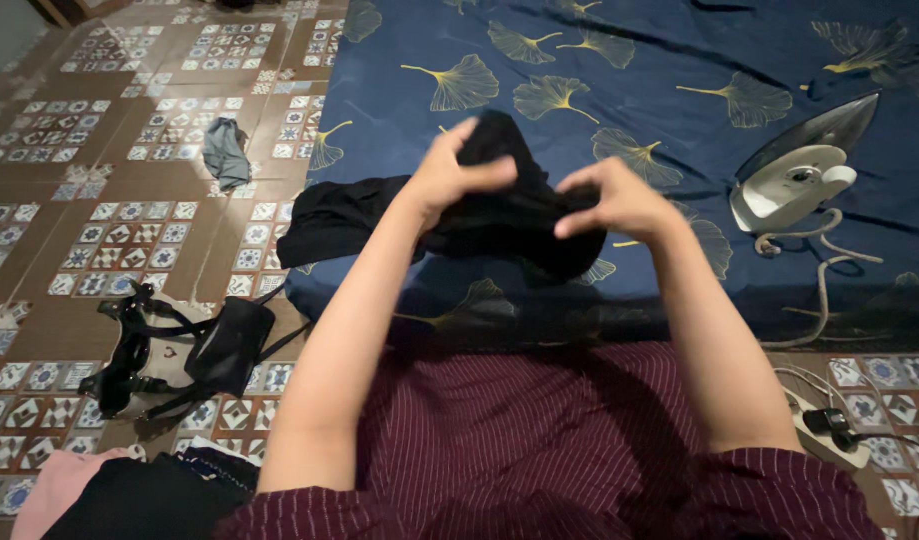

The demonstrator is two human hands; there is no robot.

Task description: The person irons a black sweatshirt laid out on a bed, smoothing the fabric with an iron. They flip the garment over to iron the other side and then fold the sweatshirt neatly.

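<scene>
Both hands hold up a bunched black garment [510, 215] above the edge of a dark blue bedsheet with yellow leaf prints [620, 60]. My left hand [450, 175] grips the cloth's left side with the thumb across the top. My right hand [615, 200] clutches its right side, fingers curled into the fabric. Part of the black cloth [330, 220] trails off to the left and rests on the mattress corner. My arms reach out from a maroon striped shirt.
A white and grey clothes iron [805, 170] lies on the bed at right, its cord running down to a power strip [830, 425] on the tiled floor. A black strapped bag [180, 350], a small grey cloth [227, 152] and a clothes pile [120, 490] lie at left.
</scene>
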